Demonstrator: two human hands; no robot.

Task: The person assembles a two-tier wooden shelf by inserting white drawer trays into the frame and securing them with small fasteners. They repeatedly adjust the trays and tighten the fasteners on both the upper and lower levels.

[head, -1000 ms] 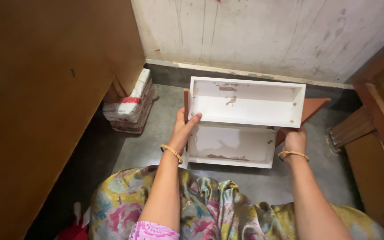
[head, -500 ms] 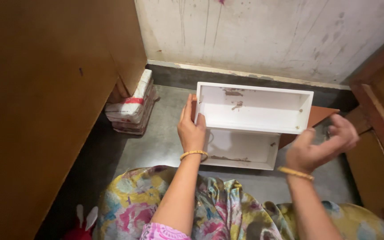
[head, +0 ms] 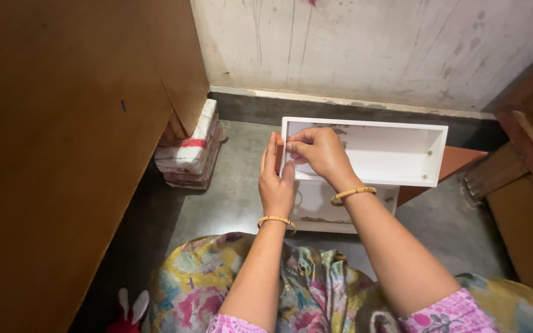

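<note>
Careful, your left hand (head: 277, 179) only steadies the white box (head: 377, 151) while your right hand (head: 319, 151) pinches its corner, so it may slip off the lower box (head: 316, 213).

Place: a home corner — bare concrete floor (head: 229, 203)
Signs: stained plaster wall (head: 371, 49) — wooden cupboard (head: 63, 154), floor-level work

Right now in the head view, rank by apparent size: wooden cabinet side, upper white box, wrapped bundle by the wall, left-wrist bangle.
1. Wooden cabinet side, though nearness inflates it.
2. Upper white box.
3. Wrapped bundle.
4. Left-wrist bangle.
</note>
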